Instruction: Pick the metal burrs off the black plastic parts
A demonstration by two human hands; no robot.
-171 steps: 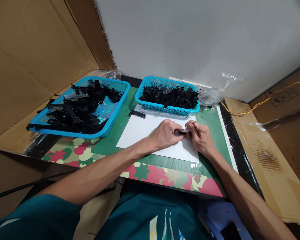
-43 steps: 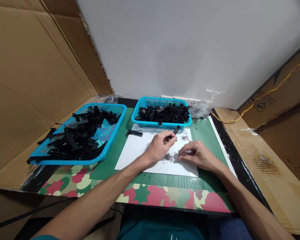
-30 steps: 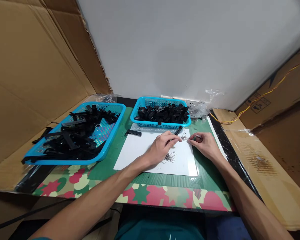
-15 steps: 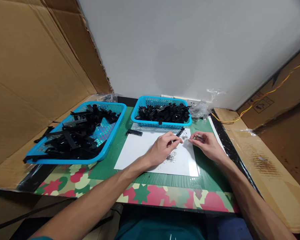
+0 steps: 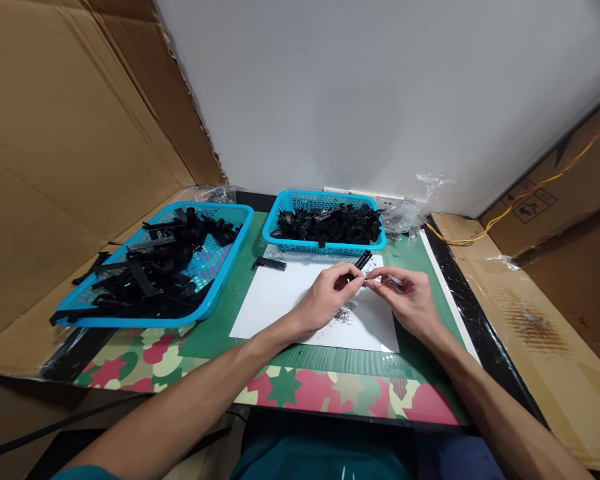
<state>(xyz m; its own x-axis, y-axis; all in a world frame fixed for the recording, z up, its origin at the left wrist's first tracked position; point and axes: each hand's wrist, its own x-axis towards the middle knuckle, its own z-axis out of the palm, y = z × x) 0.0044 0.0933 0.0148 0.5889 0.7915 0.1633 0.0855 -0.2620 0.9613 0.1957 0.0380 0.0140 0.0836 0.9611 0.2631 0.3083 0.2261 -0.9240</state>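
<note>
My left hand (image 5: 331, 293) is closed around a narrow black plastic part (image 5: 363, 261), whose far end sticks out past the fingers. Close against it, my right hand (image 5: 405, 297) pinches at the near end of that part; anything between its fingertips is too small to name. Something clear and shiny shows inside the curled right fingers. Below the hands, a pile of tiny metal pieces (image 5: 345, 313) lies on a white sheet (image 5: 265, 307), and more of them lie behind the fingertips. Another black plastic part (image 5: 271, 264) rests at the sheet's far left corner.
A blue basket (image 5: 220, 273) of long black parts stands on the left. A smaller blue basket (image 5: 325, 249) full of black pieces stands behind the sheet. Clear plastic film (image 5: 405, 217) and a yellow wire (image 5: 480, 233) are at the right. Cardboard (image 5: 80, 100) walls the left side.
My right hand has moved left, bringing its fingertips up to the left hand's fingertips and the black part. The left hand has stayed nearly in place.
</note>
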